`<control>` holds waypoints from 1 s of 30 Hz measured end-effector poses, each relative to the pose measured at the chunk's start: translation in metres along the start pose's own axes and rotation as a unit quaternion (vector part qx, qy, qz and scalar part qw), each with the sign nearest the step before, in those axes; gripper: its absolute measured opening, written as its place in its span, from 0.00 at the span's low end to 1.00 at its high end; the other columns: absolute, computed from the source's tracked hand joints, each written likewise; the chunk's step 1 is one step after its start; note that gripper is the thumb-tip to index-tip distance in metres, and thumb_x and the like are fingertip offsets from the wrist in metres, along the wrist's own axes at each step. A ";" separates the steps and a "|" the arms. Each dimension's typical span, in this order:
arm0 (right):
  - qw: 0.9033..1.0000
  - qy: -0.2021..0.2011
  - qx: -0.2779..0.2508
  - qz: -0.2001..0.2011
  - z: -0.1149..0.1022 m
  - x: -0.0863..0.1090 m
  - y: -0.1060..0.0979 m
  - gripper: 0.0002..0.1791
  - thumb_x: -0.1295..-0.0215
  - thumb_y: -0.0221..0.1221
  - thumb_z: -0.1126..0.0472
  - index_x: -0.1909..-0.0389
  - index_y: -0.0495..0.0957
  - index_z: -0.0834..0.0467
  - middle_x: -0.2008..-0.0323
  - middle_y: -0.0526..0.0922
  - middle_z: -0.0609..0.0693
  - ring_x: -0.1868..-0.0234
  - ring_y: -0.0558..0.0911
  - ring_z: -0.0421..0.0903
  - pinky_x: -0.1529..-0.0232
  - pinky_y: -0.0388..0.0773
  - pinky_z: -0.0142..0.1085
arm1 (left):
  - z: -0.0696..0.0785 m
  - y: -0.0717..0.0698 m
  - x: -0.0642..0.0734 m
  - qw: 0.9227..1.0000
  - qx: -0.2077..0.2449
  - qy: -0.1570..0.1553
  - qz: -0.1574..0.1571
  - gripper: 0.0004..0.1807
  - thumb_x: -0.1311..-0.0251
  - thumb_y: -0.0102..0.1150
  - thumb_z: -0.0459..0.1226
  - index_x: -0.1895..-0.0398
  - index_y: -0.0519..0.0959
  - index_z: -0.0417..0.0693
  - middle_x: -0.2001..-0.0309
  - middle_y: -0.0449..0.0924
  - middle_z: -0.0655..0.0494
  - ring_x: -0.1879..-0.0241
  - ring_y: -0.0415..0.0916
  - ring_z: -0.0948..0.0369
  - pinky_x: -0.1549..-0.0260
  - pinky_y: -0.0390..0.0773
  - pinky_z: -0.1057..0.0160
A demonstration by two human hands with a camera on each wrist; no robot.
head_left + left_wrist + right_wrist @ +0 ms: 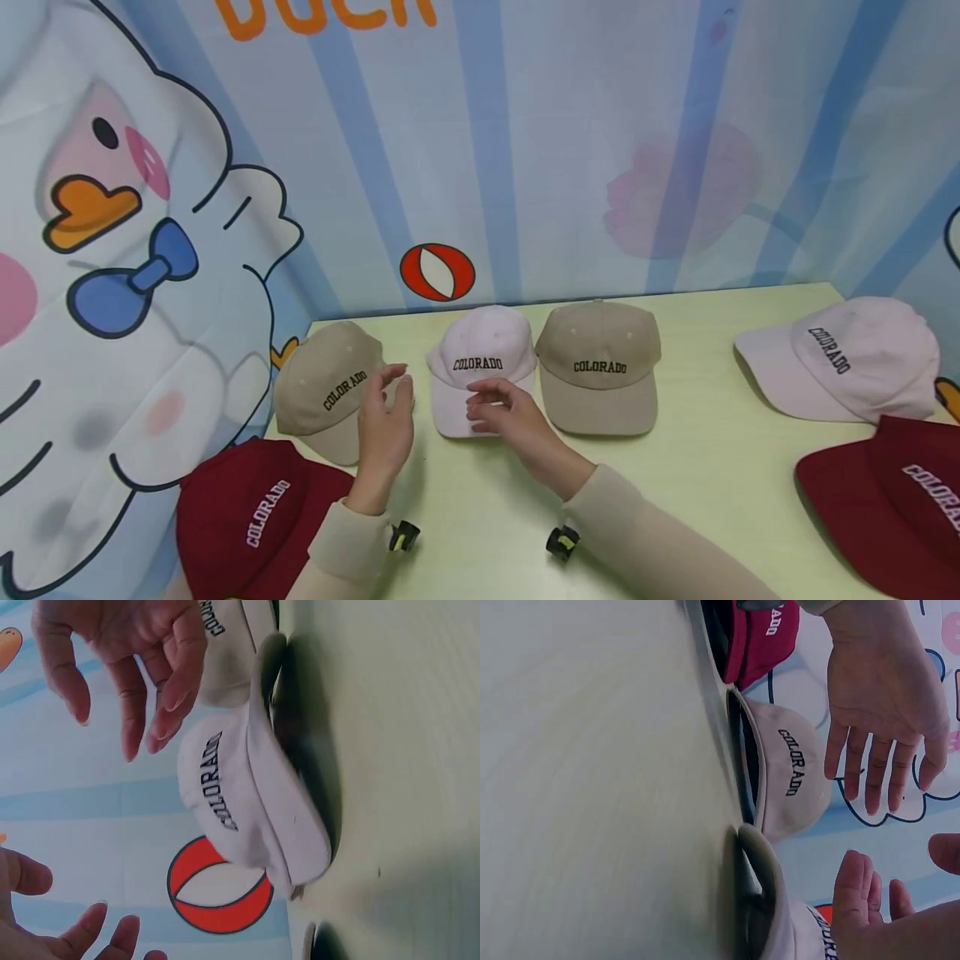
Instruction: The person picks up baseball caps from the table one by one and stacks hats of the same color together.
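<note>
Head: right hand (522,427) half-curled near white cap (491,337)

"COLORADO" is lettered in black on the left beige brimmed cap (318,371), middle pale pink cap (491,337), right beige cap (600,337) and far-right pale pink cap (870,350); in white on the left dark red cap (243,492) and, cropped, the right dark red cap (885,500). Orange "DUCK", top cut off, is seen on the blue-striped backdrop (555,150).
</note>
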State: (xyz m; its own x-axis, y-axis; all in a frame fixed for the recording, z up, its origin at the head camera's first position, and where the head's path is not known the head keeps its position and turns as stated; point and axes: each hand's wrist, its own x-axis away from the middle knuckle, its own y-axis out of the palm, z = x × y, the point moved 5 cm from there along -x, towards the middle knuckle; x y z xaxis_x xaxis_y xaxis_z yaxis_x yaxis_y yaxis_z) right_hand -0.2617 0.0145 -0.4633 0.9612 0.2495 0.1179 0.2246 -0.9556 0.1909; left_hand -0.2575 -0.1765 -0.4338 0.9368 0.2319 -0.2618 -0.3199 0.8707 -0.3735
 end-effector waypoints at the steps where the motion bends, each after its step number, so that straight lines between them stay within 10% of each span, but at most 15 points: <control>1: 1.000 0.005 -0.007 -0.007 0.002 -0.001 0.003 0.22 0.29 0.56 0.70 0.36 0.72 0.71 0.51 0.80 0.58 0.58 0.83 0.40 0.46 0.85 0.42 | -0.001 -0.004 -0.001 1.000 0.000 -0.003 0.005 0.19 0.22 0.48 0.41 0.37 0.74 0.40 0.35 0.75 0.43 0.29 0.67 0.48 0.27 0.60 0.43; 13: 0.990 0.069 -0.070 -0.099 0.034 -0.007 0.042 0.28 0.24 0.50 0.67 0.26 0.62 0.70 0.34 0.74 0.72 0.44 0.85 0.53 0.37 0.81 0.47 | -0.012 -0.049 -0.016 0.995 0.011 -0.091 0.046 0.24 0.21 0.42 0.42 0.29 0.64 0.39 0.25 0.59 0.39 0.23 0.55 0.45 0.23 0.53 0.41; 30: 0.953 0.158 -0.208 -0.153 0.061 -0.022 0.073 0.35 0.21 0.43 0.62 0.20 0.44 0.70 0.23 0.59 0.71 0.23 0.64 0.66 0.24 0.65 0.55 | -0.035 -0.106 -0.050 0.983 -0.019 -0.160 0.092 0.35 0.23 0.34 0.44 0.18 0.48 0.39 0.18 0.39 0.37 0.20 0.40 0.41 0.22 0.47 0.38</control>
State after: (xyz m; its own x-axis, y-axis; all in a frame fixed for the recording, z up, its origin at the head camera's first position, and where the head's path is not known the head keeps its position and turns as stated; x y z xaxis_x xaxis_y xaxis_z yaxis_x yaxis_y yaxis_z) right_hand -0.2566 -0.0701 -0.5111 0.7495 0.6043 0.2705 0.3405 -0.7022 0.6253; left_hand -0.2750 -0.2954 -0.4125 0.8570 0.5139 -0.0369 -0.4877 0.7860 -0.3800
